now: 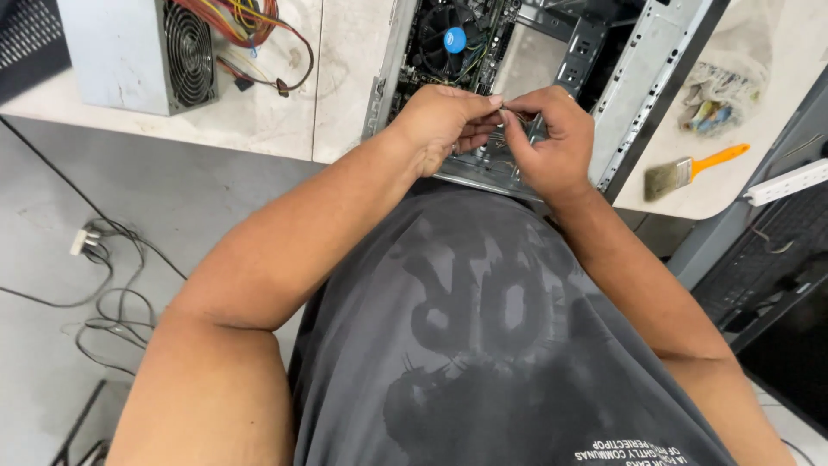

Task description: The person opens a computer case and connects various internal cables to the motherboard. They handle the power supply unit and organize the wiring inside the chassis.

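Observation:
An open computer case [642,78] lies on a pale worktable [285,121], its black cooler fan [444,39] with a blue centre showing inside. My left hand [444,121] and my right hand [552,142] meet over the case's near edge. Their fingertips pinch a small thin part [509,110] between them; it is too small to tell what it is. Both hands hover just above the metal frame of the case.
A grey power supply [138,52] with a fan grille and coloured wires [250,26] sits at the back left. A paintbrush with an orange handle [690,168], a cloth [720,95] and a white power strip [789,181] lie at right. Cables [103,285] trail on the grey floor at left.

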